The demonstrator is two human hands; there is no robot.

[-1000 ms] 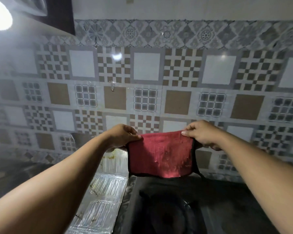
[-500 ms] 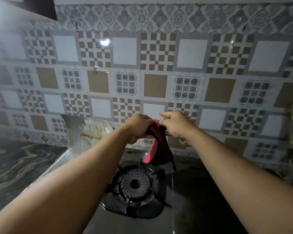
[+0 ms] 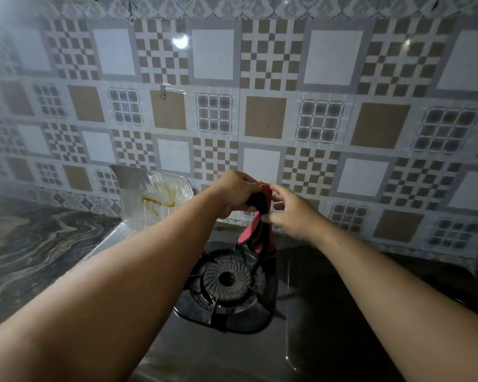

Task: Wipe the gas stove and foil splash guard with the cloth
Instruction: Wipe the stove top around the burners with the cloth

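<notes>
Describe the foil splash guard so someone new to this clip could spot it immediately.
Start at the patterned tile wall and drop to the gas stove with its round burner. Just to the stove's left, against the wall, stands the foil splash guard. It is the only shiny, crinkled silver sheet there, marked with yellow-brown grease streaks, unlike the dark marbled countertop beside it.

Dark marbled countertop (image 3: 33,244), black gas stove (image 3: 301,312) (1 burner (image 3: 226,279) visible), foil splash guard (image 3: 152,197) alongside
</notes>
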